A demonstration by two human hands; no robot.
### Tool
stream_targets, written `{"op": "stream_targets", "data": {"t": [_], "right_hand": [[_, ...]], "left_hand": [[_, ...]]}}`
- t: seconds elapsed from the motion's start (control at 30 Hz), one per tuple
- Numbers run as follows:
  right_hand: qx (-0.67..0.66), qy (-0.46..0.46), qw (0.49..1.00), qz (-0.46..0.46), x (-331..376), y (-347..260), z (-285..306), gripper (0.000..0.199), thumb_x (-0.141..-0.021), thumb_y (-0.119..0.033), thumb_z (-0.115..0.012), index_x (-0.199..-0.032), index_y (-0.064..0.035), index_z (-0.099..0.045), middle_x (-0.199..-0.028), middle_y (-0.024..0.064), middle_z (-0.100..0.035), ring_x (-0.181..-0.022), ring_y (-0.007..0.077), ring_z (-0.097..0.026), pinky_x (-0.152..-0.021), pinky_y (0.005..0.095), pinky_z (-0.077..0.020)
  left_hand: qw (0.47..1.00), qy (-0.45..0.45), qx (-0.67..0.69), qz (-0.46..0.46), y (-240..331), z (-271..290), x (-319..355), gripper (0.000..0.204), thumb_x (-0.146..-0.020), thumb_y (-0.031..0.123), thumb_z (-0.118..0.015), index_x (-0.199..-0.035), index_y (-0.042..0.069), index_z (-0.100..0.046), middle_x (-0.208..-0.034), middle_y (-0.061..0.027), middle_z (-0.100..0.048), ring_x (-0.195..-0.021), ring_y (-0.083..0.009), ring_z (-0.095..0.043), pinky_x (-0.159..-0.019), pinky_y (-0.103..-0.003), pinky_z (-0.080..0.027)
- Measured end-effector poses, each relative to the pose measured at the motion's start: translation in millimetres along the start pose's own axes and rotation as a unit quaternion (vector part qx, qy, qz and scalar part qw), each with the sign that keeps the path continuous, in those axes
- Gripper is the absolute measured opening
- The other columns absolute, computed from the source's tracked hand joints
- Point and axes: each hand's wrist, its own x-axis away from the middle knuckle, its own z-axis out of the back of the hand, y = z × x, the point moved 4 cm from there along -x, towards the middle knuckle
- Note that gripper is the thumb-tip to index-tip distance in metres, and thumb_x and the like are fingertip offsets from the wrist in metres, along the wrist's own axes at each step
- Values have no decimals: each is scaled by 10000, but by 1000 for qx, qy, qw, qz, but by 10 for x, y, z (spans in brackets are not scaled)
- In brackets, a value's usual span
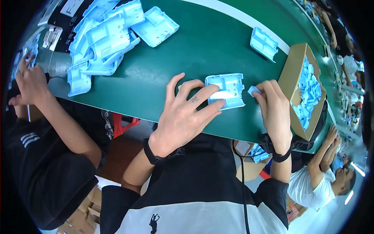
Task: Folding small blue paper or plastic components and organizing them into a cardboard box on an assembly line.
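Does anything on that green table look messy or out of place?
Mostly the heap of light blue plastic shells at the green table's far left: they lie jumbled at all angles. One lone blue shell sits apart near the cardboard box. Nothing looks broken or spilled.

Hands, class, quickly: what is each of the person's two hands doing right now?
Left hand: open, fingers spread flat, pressing on the blue shell.
Right hand: closed, pinching a small blue part at the shell's right edge.
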Motion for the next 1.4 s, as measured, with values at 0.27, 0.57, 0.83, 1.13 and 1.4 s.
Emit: {"op": "stream_targets", "data": {"t": [0.27,0.57,0.83,1.13,1.4], "right_hand": [[-63,18,976,207,-144,-428,87,152,-881,21,-733,-1025,-19,-708,-969,117,-629,-914,297,-643,-749,387,-533],[34,-50,979,193,-180,-531,119,248,-805,54,-718,-1035,-35,-702,-967,86,-590,-873,294,-571,-732,405,-513],[34,-41,977,205,-173,-569,165,285,-753,56,-708,-1022,-37,-693,-984,84,-585,-871,284,-568,-726,407,-509],[-2,-84,977,198,-265,-464,73,184,-840,25,-742,-1013,-17,-694,-943,85,-590,-858,294,-573,-738,411,-504],[-5,-39,981,188,-211,-473,231,204,-829,29,-769,-1018,-15,-707,-978,97,-622,-882,300,-605,-745,421,-506]], "left_hand": [[999,-36,8,9,-3,48,-81,191,-854,203,-825,-1043,208,-801,-1320,16,-675,-1169,-271,-601,-1147,-579,-352],[999,-42,7,20,34,38,-94,181,-832,200,-844,-1006,203,-798,-1298,45,-660,-1170,-259,-588,-1152,-584,-338],[998,-45,12,31,19,34,-79,196,-835,199,-831,-1029,219,-806,-1308,41,-682,-1171,-256,-591,-1156,-584,-332],[999,-43,12,30,45,9,-90,212,-799,183,-850,-999,216,-786,-1288,61,-661,-1153,-251,-590,-1151,-583,-347],[998,-43,7,37,35,-2,-129,206,-785,176,-853,-974,206,-778,-1270,70,-656,-1142,-247,-588,-1148,-588,-356]]}}
